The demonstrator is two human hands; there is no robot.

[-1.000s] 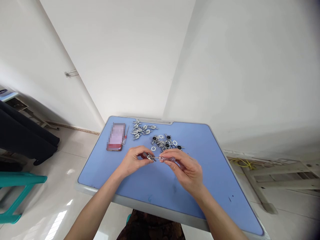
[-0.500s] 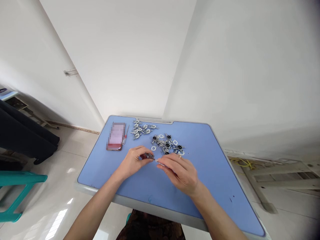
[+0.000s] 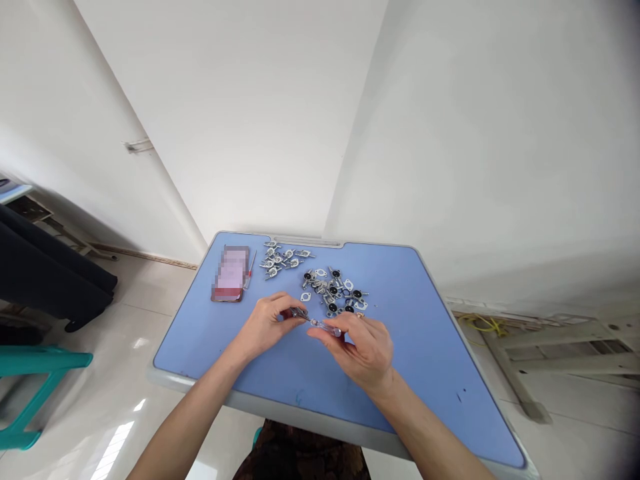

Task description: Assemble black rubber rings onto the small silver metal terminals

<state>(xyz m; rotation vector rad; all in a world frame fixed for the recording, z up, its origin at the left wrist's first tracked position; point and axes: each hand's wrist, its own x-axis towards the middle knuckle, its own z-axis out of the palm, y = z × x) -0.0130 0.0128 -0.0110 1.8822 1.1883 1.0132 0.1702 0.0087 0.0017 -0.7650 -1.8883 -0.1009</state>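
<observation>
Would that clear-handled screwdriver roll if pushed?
The small clear-handled screwdriver looks slim and roundish, so it would probably roll on the flat blue tabletop. Its plastic-looking handle suggests it is light, and the thin metal shaft seems stiff.

Phone screen point(image 3: 230, 272) pixelated; metal part point(image 3: 299, 313) in left hand point(image 3: 263, 327) partly hidden.
</observation>
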